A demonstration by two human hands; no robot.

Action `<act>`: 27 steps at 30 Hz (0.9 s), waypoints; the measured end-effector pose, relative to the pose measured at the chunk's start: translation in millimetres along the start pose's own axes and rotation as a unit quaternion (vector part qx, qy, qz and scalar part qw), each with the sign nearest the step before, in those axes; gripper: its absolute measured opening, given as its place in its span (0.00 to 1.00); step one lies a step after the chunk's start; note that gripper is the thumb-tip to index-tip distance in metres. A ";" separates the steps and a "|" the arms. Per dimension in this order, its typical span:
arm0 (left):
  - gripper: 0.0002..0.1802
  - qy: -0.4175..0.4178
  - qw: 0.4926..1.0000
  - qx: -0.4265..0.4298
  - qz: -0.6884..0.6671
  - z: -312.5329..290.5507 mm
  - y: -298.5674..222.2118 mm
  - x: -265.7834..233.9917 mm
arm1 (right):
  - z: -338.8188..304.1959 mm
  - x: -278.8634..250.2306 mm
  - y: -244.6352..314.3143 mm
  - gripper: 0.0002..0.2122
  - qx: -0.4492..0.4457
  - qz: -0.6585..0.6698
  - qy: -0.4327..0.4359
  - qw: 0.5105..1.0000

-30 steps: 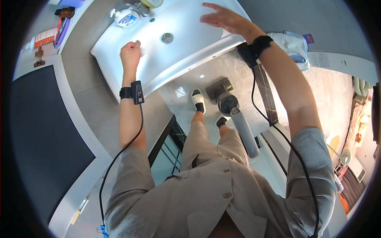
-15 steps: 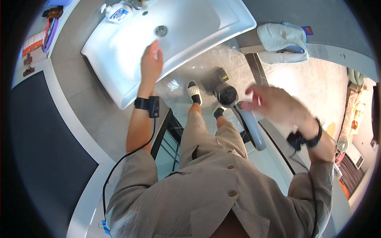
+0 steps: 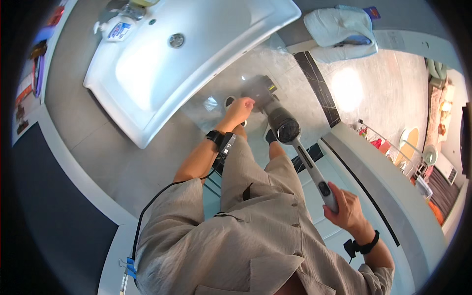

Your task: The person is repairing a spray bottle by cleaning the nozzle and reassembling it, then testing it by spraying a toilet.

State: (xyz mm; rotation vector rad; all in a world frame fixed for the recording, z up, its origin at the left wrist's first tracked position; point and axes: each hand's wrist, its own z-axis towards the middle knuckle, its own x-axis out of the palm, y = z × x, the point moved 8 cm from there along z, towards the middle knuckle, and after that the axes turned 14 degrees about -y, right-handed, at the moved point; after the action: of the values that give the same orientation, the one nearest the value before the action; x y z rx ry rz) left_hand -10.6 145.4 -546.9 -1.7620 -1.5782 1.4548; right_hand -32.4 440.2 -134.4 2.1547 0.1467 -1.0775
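My right hand is closed around the end of the grey handle of an upright floor washer. The washer leans toward me, its round dark-topped body beyond the handle and its floor head on the tiles. My left hand is held in front of my legs, near the washer's body but apart from it. Its fingers are curled together and nothing shows in them. Black bands with small boxes are on both wrists.
A white washbasin juts out at the left, with a white pump bottle on its rim. A folded towel hangs at the far right. Beside a dark stone threshold rises a white door frame. A loose cable runs along my left arm.
My right hand has moved down and closed on the washer's handle. My left hand has come away from the basin, moving right, its fingers now curled. The view has shifted.
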 end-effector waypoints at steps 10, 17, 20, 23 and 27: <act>0.13 0.071 0.994 -0.053 0.057 1.7 109.5 203.3 | -175.0 38.3 -129.4 0.19 0.018 0.010 0.006 1.000; 0.20 0.075 0.989 -0.094 0.091 -16.2 172.3 327.3 | -267.1 78.8 -216.4 0.14 0.087 0.010 0.047 0.995; 0.23 0.078 0.984 -0.126 0.100 -22.6 184.5 349.2 | -273.7 88.0 -236.8 0.14 0.117 0.026 0.051 0.991; 0.22 0.037 0.983 -0.157 0.085 -23.7 181.3 350.1 | -285.4 87.0 -243.4 0.14 0.178 0.055 0.040 0.982; 0.19 0.024 0.979 -0.162 0.120 -44.9 194.1 330.0 | -252.8 60.1 -230.3 0.14 0.263 0.104 0.005 0.959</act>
State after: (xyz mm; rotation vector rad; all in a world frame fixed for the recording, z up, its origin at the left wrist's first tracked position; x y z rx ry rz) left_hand 75.2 392.8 -829.8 -2.2226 -1.7025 1.2969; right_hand 81.9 760.6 -203.9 2.5696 -0.3980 -1.0644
